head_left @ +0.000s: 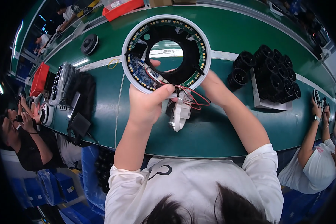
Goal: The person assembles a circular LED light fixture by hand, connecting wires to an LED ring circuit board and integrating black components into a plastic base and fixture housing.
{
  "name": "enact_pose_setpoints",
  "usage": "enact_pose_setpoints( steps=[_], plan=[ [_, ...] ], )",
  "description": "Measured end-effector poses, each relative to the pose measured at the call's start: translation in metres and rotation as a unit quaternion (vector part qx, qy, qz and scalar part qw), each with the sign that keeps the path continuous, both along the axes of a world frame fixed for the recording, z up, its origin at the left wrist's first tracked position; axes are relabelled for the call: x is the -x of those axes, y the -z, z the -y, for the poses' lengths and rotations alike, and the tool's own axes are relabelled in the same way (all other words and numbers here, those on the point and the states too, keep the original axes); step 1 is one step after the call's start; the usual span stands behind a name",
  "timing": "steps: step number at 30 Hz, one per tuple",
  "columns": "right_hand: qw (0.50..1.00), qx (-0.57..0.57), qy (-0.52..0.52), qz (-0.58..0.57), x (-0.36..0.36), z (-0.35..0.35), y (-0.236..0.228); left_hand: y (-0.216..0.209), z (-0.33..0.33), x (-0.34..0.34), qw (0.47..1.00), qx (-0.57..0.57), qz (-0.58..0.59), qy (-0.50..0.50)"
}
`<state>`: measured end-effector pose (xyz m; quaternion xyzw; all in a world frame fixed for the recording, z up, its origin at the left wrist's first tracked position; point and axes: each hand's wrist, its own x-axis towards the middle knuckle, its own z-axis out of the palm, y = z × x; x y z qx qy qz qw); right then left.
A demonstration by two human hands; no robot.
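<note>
A round white housing (208, 52) is held up over the bench, with a ring of small LEDs, a blue circuit board (143, 72) and a black centre with a round hole. My left hand (147, 102) grips its lower left rim, the thumb resting near the wires. At the lower right, my right hand (212, 85) supports the housing from the side, its fingers mostly hidden behind it. Fingertips show through the hole. Thin red and black wires (192, 98) run out of the bottom edge. Below them hangs a white part (181, 114) with a shiny rounded face.
Black ribbed cylinders (274, 74) crowd a white tray at right. A dark dome-shaped device (89, 44) and a yellow band (113, 63) lie at left. Red bins (123, 9) stand at the back and left (40, 79). Co-workers sit on both sides of the green bench (220, 130).
</note>
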<state>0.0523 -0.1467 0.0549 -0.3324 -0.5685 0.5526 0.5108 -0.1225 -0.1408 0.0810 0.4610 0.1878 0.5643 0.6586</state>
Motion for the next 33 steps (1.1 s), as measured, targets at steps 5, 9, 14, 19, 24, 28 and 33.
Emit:
enact_pose_setpoints(
  steps=[5,9,14,19,24,28,33],
  plan=[
    [0.950,0.039,-0.037,0.308,0.001,-0.002,-0.012,0.004,-0.009,0.005,0.999,0.006,-0.032,-0.038],
    [0.954,0.075,-0.165,0.238,-0.021,0.001,-0.008,0.013,-0.007,0.010,0.998,0.027,-0.053,0.005],
    [0.952,-0.003,-0.206,0.226,-0.016,0.015,-0.002,0.016,-0.009,0.014,0.998,0.051,-0.049,-0.003],
    [0.964,-0.043,-0.016,0.262,-0.006,0.031,0.005,0.019,-0.012,0.019,0.997,0.078,-0.025,0.008],
    [0.959,-0.033,0.102,0.261,-0.007,0.050,0.016,0.022,-0.016,0.025,0.995,0.098,-0.020,0.010],
    [0.960,-0.065,0.137,0.237,-0.018,0.059,0.018,0.022,-0.014,0.021,0.994,0.105,-0.031,0.018],
    [0.889,-0.009,0.152,0.432,-0.032,0.084,0.010,0.024,-0.015,0.019,0.994,0.097,-0.049,-0.025]
  ],
)
